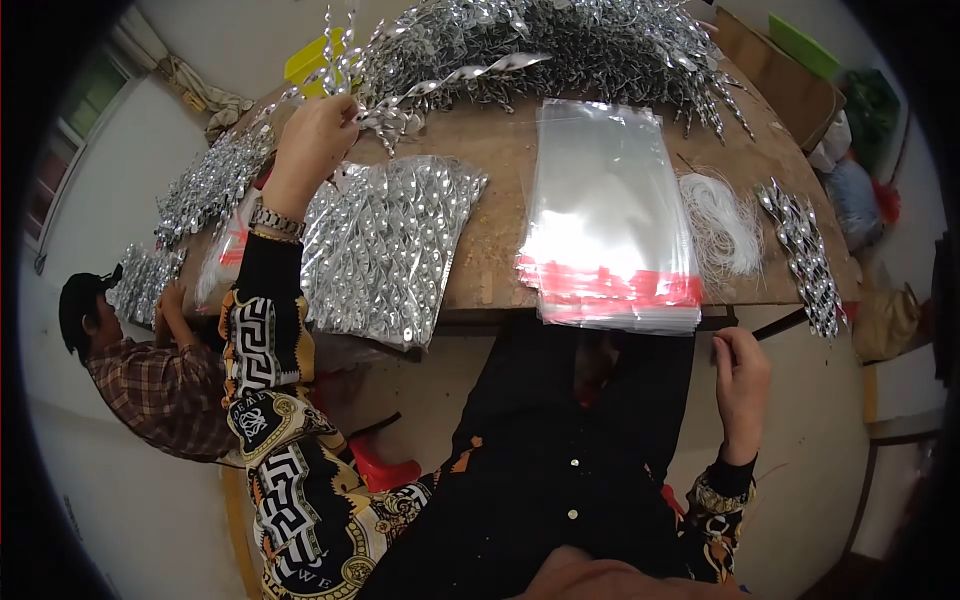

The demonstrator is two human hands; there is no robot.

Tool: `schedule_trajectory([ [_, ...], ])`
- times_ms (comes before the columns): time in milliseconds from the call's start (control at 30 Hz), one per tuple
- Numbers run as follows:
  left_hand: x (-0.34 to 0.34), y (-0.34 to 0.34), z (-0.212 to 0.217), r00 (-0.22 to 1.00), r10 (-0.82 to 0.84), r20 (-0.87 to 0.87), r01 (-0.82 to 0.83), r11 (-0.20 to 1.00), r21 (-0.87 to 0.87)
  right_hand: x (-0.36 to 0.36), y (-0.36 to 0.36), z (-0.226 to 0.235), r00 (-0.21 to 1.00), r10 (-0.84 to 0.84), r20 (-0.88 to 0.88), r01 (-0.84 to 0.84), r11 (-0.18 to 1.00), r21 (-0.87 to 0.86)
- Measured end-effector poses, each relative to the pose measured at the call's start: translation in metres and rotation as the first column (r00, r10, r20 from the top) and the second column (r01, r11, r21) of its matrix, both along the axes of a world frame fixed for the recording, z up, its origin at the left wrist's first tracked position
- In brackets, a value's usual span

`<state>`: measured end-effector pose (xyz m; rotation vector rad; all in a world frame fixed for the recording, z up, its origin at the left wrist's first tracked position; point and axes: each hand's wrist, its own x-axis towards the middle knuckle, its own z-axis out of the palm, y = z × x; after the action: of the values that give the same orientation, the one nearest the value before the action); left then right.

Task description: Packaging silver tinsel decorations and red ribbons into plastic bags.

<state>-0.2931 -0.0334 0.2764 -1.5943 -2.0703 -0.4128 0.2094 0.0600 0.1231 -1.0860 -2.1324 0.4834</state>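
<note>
Tabletop (490, 235): brown. Heap of silver twists (620, 50) along far edge. Clear bag stack (610, 190) at near edge, red-banded end slightly overhanging. Bag of silver twists (390, 250), near edge, left of stack. Silver bundle (803, 250) by right edge.

Hands: right hand (742, 385) off near edge, fingers curled; contents, cannot tell. Left hand (312, 145), toward far left corner, pinches silver strands (455, 76). Judged light, springy, slick, easily bent or tangled; best gripped at gathered end.

String (722, 228) (tabletop (495, 220)) right of bags (608, 190)
</note>
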Motion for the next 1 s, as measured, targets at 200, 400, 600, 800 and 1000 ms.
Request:
schedule_trajectory([
  [200, 0.062, 0.005, -0.006, 0.978, -0.090, 0.189, 0.079, 0.995, 0.060, -0.002, -0.009, 0.002, 1.000, 0.011, -0.005, -0.011, 1.000, 0.016],
  [400, 0.112, 0.022, -0.027, 0.900, -0.267, 0.343, 0.232, 0.962, 0.140, -0.014, -0.010, 0.007, 0.998, 0.061, -0.003, -0.061, 0.996, 0.070],
  [600, 0.147, 0.023, -0.040, 0.921, -0.297, 0.254, 0.252, 0.948, 0.195, -0.036, -0.002, 0.017, 0.982, 0.169, -0.087, -0.160, 0.982, 0.097],
  [800, 0.158, 0.022, -0.046, 0.938, -0.302, 0.171, 0.267, 0.942, 0.203, -0.100, 0.032, 0.028, 0.927, 0.360, -0.110, -0.362, 0.932, -0.005],
  [1000, 0.169, 0.010, -0.041, 0.962, -0.252, 0.102, 0.232, 0.956, 0.181, -0.207, 0.065, 0.026, 0.855, 0.473, -0.213, -0.484, 0.875, 0.000],
])
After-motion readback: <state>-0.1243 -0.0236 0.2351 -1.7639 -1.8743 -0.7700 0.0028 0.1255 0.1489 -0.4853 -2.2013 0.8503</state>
